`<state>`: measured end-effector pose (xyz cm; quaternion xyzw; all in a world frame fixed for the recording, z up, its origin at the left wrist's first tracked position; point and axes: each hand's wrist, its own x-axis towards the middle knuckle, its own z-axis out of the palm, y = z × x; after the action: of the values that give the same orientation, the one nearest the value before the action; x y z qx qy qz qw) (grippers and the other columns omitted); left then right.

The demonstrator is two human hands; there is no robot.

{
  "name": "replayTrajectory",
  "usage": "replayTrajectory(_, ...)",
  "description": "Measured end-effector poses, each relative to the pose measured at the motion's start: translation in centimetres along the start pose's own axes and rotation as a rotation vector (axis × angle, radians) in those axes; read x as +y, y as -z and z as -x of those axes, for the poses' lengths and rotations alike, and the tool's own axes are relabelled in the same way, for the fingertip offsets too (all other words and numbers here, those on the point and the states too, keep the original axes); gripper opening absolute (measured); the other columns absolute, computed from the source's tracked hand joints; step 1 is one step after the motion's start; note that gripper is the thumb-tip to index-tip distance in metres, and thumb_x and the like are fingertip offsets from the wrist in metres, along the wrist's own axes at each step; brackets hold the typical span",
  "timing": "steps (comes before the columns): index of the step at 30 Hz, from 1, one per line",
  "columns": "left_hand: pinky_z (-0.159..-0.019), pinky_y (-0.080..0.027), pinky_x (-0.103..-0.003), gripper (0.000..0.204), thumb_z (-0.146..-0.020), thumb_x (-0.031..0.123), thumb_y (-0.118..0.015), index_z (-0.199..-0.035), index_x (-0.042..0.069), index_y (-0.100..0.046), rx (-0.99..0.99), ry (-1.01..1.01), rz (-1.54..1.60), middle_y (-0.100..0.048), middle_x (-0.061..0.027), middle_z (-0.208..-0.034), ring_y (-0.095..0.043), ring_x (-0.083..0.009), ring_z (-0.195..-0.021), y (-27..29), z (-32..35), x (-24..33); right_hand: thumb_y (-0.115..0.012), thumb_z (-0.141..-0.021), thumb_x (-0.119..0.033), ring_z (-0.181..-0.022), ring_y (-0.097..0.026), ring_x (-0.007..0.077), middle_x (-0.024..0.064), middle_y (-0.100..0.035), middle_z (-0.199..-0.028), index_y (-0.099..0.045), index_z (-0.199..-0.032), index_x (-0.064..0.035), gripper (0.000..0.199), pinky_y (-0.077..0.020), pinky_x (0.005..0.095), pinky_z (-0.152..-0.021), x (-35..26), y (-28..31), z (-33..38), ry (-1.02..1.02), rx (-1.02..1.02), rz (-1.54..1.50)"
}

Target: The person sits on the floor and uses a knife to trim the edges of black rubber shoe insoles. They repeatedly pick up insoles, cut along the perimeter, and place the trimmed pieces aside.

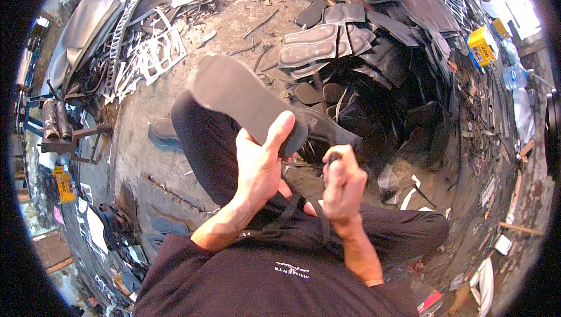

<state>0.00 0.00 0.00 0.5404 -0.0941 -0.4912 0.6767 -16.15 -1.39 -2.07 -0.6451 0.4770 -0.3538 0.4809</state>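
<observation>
My left hand (260,162) grips a flat grey-brown shoe sole (239,92) near its heel end, with the thumb pressed on its upper face. The sole is tilted, its wide toe end pointing up and to the left above my knee. My right hand (343,185) is closed around a tool with a short dark handle (334,158), apart from the sole and to its right. What the tool's working end looks like cannot be made out. Behind the right hand a dark sole-shaped piece (327,128) lies at the edge of the pile.
A large heap of black rubber sheets and moulded soles (318,45) lies ahead on the right. Cut-out white lattice scraps (158,54) and a curved sheet (87,30) lie at the far left. Another sole (163,133) rests left of my knee. Yellow boxes (481,47) stand at the right.
</observation>
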Motion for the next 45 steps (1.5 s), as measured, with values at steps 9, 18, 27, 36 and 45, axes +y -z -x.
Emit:
replayTrajectory(9, -0.070, -0.058, -0.034, 0.026, -0.103, 0.027, -0.072, -0.120, 0.009, -0.066, -0.080, 0.048, 0.300, -0.075, -0.0044, -0.107, -0.072, -0.0125, -0.085, -0.7, 0.6, 0.9, -0.050, -0.108, -0.044, -0.052, -0.067, 0.0235, 0.0078, -0.056, -0.059, -0.058, -0.107, -0.0049, 0.040, -0.0490, 0.0368, -0.050, 4.3, -1.2, 5.7, 0.066, 0.073, 0.192)
replayTrajectory(18, -0.076, -0.065, -0.033, 0.037, -0.101, 0.024, -0.075, -0.129, 0.005, -0.059, -0.218, 0.015, 0.218, -0.074, -0.0072, -0.115, -0.074, -0.0181, -0.097, 5.2, 2.7, -0.9, -0.049, -0.111, -0.050, -0.059, -0.071, 0.0252, 0.0148, -0.065, -0.063, -0.062, -0.101, -0.0022, 0.051, -0.0518, 0.0377, -0.059, -2.8, 1.8, 2.0, -0.070, -0.357, 0.176)
replayTrajectory(27, -0.057, -0.062, -0.032, 0.040, -0.098, 0.016, -0.079, -0.128, 0.002, -0.058, -0.095, 0.033, 0.213, -0.072, -0.0090, -0.105, -0.072, -0.0168, -0.075, 5.6, 3.6, -1.5, -0.056, -0.111, -0.038, -0.073, -0.065, 0.0538, 0.0278, -0.061, -0.070, -0.062, -0.103, -0.0005, 0.039, -0.0494, 0.0516, -0.061, -2.3, -2.1, -1.4, -0.075, -0.383, -0.005)
replayTrajectory(36, -0.088, -0.059, -0.032, 0.056, -0.091, 0.016, -0.087, -0.137, 0.004, -0.058, -0.239, 0.091, 0.190, -0.071, -0.0049, -0.118, -0.071, -0.0150, -0.102, 6.1, 4.1, -1.0, -0.047, -0.112, -0.051, -0.080, -0.063, 0.0542, 0.0327, -0.061, -0.077, -0.061, -0.095, -0.0006, 0.055, -0.0469, 0.0565, -0.064, 1.0, -8.6, -11.3, 0.090, -0.163, 0.057)
replayTrajectory(45, -0.102, -0.051, -0.035, 0.048, -0.099, 0.024, -0.079, -0.138, 0.003, -0.061, -0.144, -0.185, -0.185, -0.070, -0.0041, -0.123, -0.065, -0.0145, -0.113, 7.8, 0.6, -2.1, -0.078, -0.099, -0.035, -0.094, -0.065, 0.0120, 0.0042, -0.072, -0.101, -0.069, -0.119, 0.0008, 0.042, -0.0533, 0.0319, -0.086, -0.5, -5.0, -6.9, -0.225, -0.472, -0.363)
